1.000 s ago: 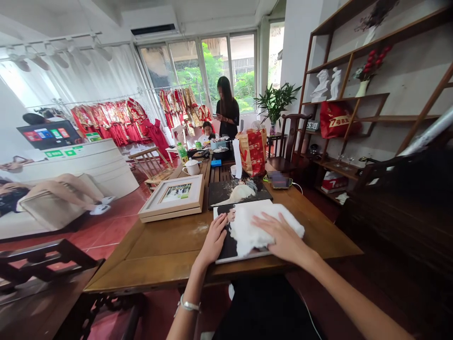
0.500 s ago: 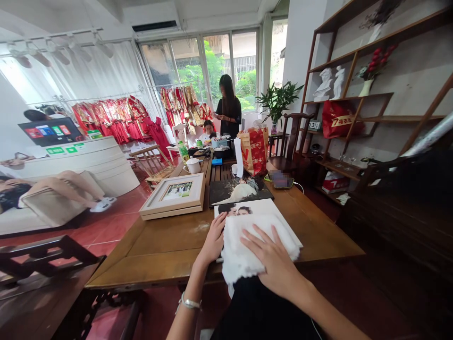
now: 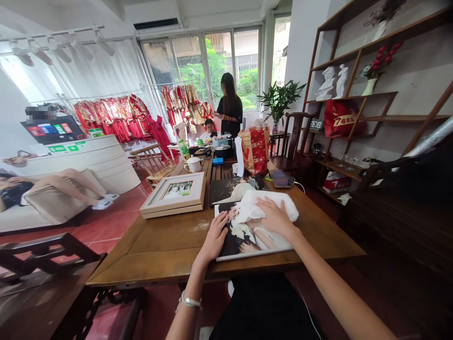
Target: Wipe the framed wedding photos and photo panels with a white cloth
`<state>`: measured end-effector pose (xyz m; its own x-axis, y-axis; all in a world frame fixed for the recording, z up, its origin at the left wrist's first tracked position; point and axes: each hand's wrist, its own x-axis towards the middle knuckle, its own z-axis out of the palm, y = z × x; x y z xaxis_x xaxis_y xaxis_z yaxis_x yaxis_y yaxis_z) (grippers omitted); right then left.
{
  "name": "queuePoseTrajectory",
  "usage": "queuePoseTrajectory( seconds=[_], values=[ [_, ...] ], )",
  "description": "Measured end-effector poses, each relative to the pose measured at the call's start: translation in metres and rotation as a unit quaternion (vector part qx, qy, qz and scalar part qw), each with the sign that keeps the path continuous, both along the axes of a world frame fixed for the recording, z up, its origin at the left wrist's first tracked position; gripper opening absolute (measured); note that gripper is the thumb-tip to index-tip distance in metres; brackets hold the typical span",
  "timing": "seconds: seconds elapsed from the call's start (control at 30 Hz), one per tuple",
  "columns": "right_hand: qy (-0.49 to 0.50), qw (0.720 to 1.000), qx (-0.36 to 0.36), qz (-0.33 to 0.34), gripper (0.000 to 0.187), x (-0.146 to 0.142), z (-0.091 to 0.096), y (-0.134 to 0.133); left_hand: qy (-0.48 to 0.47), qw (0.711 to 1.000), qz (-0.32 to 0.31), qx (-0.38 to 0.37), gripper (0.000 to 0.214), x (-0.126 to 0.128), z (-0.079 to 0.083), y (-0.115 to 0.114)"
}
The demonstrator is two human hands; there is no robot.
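Observation:
A wedding photo panel [image 3: 244,243] lies flat near the front edge of the wooden table. My left hand [image 3: 216,235] rests on the panel's left edge, fingers stretched out along it. Under my right hand [image 3: 278,218] is a fluffy white cloth [image 3: 288,203], pressed onto the panel's upper right part and covering some of the picture. The fingers of that hand are partly bent over the cloth. Just behind lies a second, dark photo panel [image 3: 221,191]. To the left stand stacked light wooden picture frames [image 3: 191,200].
A phone [image 3: 283,179] with a cable lies at the right, beside a red and brown paper bag [image 3: 256,151]. A white lidded cup [image 3: 193,163] and a blue box [image 3: 217,161] stand farther back. A person in black stands beyond the table [image 3: 152,245].
My right hand has pushed the cloth away from me to the panel's upper right, uncovering the lower picture. My left hand has stayed at the left edge.

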<state>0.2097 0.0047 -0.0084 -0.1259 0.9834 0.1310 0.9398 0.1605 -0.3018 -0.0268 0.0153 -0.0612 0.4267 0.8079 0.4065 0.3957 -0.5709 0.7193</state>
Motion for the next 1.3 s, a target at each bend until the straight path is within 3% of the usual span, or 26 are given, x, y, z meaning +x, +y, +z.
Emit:
queuePoseTrajectory(
  seconds=[0.1,0.27,0.37,0.47,0.67,0.8,0.9,1.03,1.13,1.2,1.3],
  values=[
    [-0.005,1.000,0.009,0.013,0.063,-0.025,-0.002,-0.027,-0.007,1.000,0.006,0.002,0.043,0.000,-0.003,0.001],
    [-0.012,0.997,0.025,0.077,0.076,-0.056,-0.015,-0.100,-0.016,1.000,0.002,0.014,0.043,0.000,-0.008,0.006],
    [-0.006,0.994,0.020,0.104,0.076,-0.062,-0.020,-0.119,-0.018,1.000,-0.008,0.018,0.043,-0.002,-0.009,0.008],
    [-0.006,0.996,0.011,0.092,0.069,-0.060,-0.016,-0.106,-0.014,1.000,-0.002,0.017,0.042,-0.001,-0.008,0.007],
    [-0.018,1.000,-0.022,-0.008,0.056,-0.030,0.001,-0.029,0.006,1.000,0.001,0.003,0.043,-0.002,-0.002,0.002],
    [-0.017,1.000,-0.023,-0.007,0.055,-0.017,0.004,-0.001,0.005,1.000,-0.003,0.005,0.043,-0.002,-0.001,0.001],
    [-0.021,0.999,-0.005,0.042,0.063,-0.022,-0.001,-0.017,0.003,1.000,0.001,0.009,0.043,-0.001,-0.002,0.002],
    [-0.018,0.991,0.020,0.131,0.077,-0.027,-0.008,-0.069,0.009,1.000,0.012,0.007,0.044,0.002,-0.003,0.002],
    [-0.004,0.987,0.018,0.158,0.081,-0.013,-0.013,-0.099,0.010,1.000,0.011,0.003,0.044,0.002,-0.002,0.001],
    [-0.002,0.989,0.009,0.147,0.084,0.003,-0.015,-0.103,0.009,1.000,0.008,0.001,0.044,0.002,-0.001,0.000],
    [-0.003,0.996,0.000,0.087,0.087,0.027,-0.016,-0.082,0.009,1.000,0.006,0.002,0.044,0.002,0.001,0.000]
  ],
)
